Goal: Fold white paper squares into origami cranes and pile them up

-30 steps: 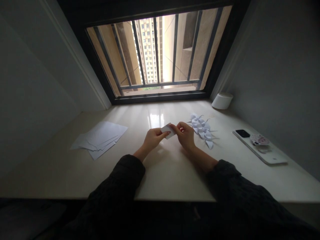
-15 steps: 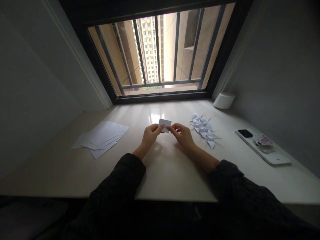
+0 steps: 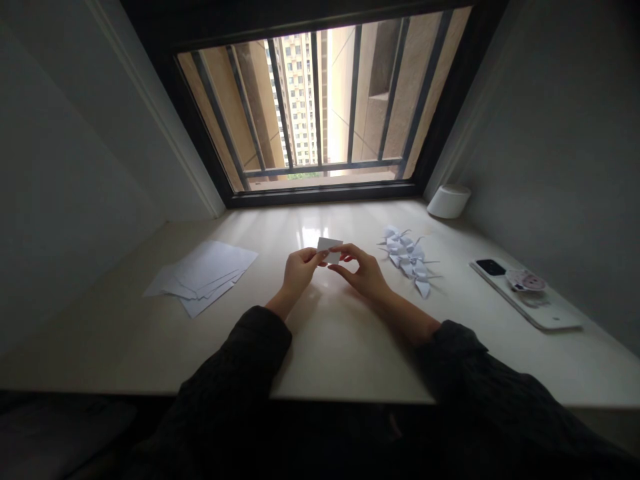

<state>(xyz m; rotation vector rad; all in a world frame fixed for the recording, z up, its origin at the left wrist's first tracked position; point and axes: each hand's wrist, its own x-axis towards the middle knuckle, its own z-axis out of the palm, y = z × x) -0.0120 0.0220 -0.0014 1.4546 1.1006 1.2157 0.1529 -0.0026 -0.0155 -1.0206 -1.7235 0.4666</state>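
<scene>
A small folded piece of white paper (image 3: 330,247) is held upright above the middle of the pale desk (image 3: 320,333). My left hand (image 3: 299,272) pinches its left edge with thumb and fingers. My right hand (image 3: 363,270) pinches its right edge, fingers curled round it. Both forearms in dark sleeves reach in from the near edge. To the right of my right hand lies a cluster of several folded white paper figures (image 3: 407,259).
A loose pile of white paper sheets (image 3: 203,275) lies at the left. A white phone (image 3: 525,300) with a round sticker lies at the right. A white round container (image 3: 449,200) stands in the back right corner. A barred window (image 3: 320,107) is behind the desk.
The paper has been lifted and turned more upright between my fingers. My right hand's fingers have shifted along its right edge. Everything else on the desk is still.
</scene>
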